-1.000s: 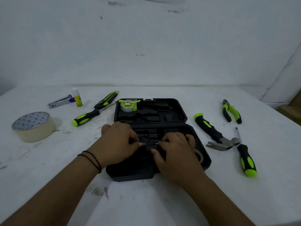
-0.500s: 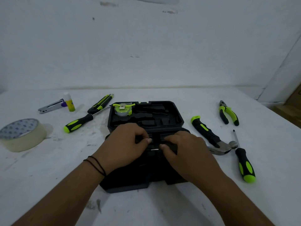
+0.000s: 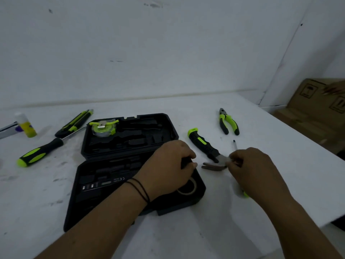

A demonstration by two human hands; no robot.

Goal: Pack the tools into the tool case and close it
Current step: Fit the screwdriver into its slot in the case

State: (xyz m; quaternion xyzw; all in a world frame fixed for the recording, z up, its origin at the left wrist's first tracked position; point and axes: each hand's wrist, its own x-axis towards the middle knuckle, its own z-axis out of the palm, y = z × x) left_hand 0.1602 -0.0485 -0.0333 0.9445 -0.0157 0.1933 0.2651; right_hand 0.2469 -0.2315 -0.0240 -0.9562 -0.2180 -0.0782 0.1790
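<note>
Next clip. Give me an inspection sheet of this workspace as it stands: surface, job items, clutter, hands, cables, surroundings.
Surface: white table, scuffed and stained.
Job's things: tool case lies open; tape measure is seated in its far half. Outside the case are the hammer, pliers, screwdriver and utility knife. A second screwdriver is mostly hidden by the right hand.
Clutter: glue stick.
Hands: left hand rests curled on the case's right edge; right hand is at the hammer head, with its grip unclear.
Cables: nothing seen.
Surroundings: white wall; cardboard boxes at right.
</note>
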